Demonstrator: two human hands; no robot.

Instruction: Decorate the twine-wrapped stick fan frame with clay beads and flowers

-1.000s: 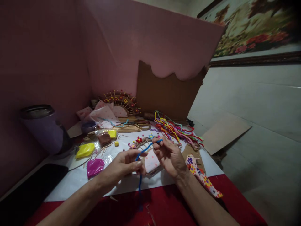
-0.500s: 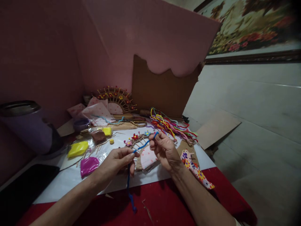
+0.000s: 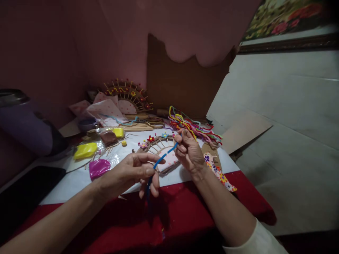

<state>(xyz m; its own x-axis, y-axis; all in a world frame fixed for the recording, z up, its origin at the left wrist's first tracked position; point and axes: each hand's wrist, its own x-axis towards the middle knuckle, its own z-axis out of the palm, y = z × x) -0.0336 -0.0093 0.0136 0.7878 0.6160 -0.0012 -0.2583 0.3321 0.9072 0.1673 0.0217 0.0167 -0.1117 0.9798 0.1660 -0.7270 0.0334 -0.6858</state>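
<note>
A blue fuzzy wire (image 3: pixel 166 153) stretches between my two hands. My right hand (image 3: pixel 189 150) pinches its upper end between thumb and fingertips. Lower and to the left, my left hand (image 3: pixel 139 171) holds the wire at the thumb, and its tail hangs below the fingers. Behind the hands, a half-round fan-like piece (image 3: pixel 169 165) of sticks and twine with pink dotted cloth lies on the white sheet. Small clay flowers (image 3: pixel 150 139) in red, pink and blue sit along its rim, partly hidden by my hands.
A bundle of coloured fuzzy wires (image 3: pixel 190 127) lies behind my right hand. Yellow (image 3: pixel 85 151) and magenta (image 3: pixel 99 169) clay packs are at left, near a black flat object (image 3: pixel 31 187). A second decorated fan (image 3: pixel 127 95) stands at the back. Patterned cutout (image 3: pixel 218 173) at right.
The view has tilted down, so things appear higher. The wire between my hands now runs straighter, and my left hand's fingers are more spread beneath it.
</note>
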